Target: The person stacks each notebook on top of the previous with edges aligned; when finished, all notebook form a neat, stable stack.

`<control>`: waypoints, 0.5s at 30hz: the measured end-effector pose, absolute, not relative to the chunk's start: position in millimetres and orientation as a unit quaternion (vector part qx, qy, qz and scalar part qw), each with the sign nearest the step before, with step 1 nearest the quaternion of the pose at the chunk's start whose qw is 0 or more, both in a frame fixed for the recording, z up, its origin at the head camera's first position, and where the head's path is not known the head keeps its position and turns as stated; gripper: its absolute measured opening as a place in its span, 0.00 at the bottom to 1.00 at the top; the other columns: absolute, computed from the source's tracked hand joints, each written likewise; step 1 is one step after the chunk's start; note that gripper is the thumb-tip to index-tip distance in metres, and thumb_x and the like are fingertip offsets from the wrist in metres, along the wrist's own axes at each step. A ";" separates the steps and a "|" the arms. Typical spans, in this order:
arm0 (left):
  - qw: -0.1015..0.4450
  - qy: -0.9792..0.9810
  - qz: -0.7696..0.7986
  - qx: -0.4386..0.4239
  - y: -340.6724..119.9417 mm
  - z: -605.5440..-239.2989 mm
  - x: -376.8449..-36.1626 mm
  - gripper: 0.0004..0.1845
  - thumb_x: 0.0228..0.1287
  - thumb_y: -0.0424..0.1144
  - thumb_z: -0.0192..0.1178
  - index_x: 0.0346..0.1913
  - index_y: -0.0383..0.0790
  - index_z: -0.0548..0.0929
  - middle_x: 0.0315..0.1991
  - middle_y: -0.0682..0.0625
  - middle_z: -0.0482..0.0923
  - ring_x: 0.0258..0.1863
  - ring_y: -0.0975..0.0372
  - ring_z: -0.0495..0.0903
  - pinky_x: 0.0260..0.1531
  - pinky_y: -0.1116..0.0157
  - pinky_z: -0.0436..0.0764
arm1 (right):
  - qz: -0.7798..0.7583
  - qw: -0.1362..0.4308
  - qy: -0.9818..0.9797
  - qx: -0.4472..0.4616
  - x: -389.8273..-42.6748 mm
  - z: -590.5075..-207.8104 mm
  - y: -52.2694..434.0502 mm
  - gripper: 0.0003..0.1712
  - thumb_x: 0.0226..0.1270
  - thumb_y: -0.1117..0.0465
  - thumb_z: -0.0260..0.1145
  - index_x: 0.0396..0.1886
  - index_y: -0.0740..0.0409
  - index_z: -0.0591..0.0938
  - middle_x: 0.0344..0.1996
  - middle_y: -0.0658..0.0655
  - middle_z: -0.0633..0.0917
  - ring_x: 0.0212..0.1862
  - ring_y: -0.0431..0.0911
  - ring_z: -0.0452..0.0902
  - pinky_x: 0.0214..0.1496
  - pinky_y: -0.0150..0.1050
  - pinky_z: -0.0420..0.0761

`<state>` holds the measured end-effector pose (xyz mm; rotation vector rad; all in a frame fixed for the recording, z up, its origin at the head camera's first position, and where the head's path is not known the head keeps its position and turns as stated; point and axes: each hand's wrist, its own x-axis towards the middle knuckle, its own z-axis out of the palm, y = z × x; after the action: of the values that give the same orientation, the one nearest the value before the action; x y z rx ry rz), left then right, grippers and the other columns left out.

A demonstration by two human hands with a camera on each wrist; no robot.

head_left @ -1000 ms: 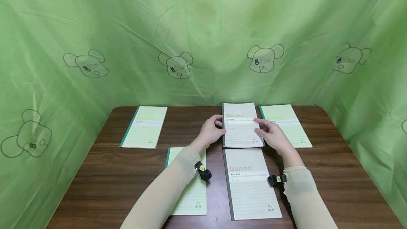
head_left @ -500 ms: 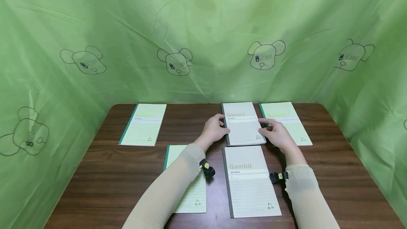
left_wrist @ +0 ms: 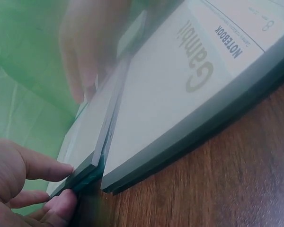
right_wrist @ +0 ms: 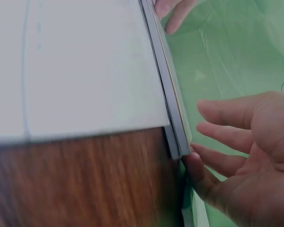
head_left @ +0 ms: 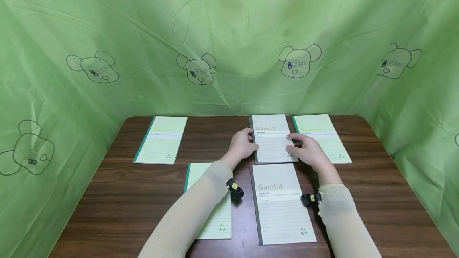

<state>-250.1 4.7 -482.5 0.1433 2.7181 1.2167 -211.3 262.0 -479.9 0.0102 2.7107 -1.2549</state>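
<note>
A grey "Gambit" notebook [head_left: 271, 143] lies at the far middle of the brown table [head_left: 125, 202]. My left hand [head_left: 243, 145] rests against its left edge with straight fingers; in the left wrist view the left hand [left_wrist: 23, 182] has its fingertips touching the notebook's edge [left_wrist: 87, 142]. My right hand [head_left: 304, 149] lies at the right edge with its fingers over the cover. In the right wrist view the right hand [right_wrist: 251, 156] is spread and its thumb touches the notebook's corner [right_wrist: 176, 127]. A second grey "Gambit" notebook [head_left: 283, 206] lies just in front.
Three pale green notebooks lie flat: one at the far left [head_left: 161, 140], one at the near left [head_left: 216, 214] partly under my left forearm, one at the far right [head_left: 326, 136] beside my right hand. Green printed sheeting [head_left: 229, 43] walls the table on three sides.
My right hand's fingers have slid a little left, from beside the far grey notebook's right edge onto its cover. The left hand stays at the left edge.
</note>
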 end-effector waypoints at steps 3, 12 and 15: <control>0.075 0.910 0.407 0.040 2.7 -484.9 -251.9 0.33 0.65 0.33 0.74 0.74 0.38 0.80 0.53 0.46 0.87 0.55 0.53 0.84 0.58 0.57 0.83 | -0.434 0.076 0.898 0.001 -211.3 -480.6 258.4 0.30 0.81 0.59 0.67 0.78 0.62 0.76 0.68 0.72 0.80 0.64 0.64 0.80 0.59 0.55 0.82; 0.049 0.911 0.409 0.026 -12.9 -490.9 -256.9 0.29 0.64 0.30 0.72 0.70 0.38 0.83 0.53 0.46 0.87 0.56 0.51 0.84 0.59 0.55 0.82 | -0.486 0.094 0.868 -0.018 -210.5 -483.2 246.0 0.28 0.82 0.61 0.67 0.78 0.59 0.77 0.71 0.68 0.79 0.67 0.62 0.78 0.64 0.56 0.80; 0.047 0.911 0.409 0.033 -20.1 -490.1 -255.3 0.29 0.62 0.31 0.72 0.69 0.38 0.84 0.52 0.46 0.87 0.55 0.51 0.84 0.58 0.55 0.83 | -0.501 0.101 0.859 -0.021 -210.4 -484.5 243.4 0.29 0.82 0.61 0.67 0.78 0.59 0.77 0.73 0.68 0.77 0.69 0.62 0.77 0.65 0.55 0.80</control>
<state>-255.3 -20.1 -490.1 0.0993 2.7785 1.2484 -210.4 243.4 -484.5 -0.0631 2.5377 -1.4811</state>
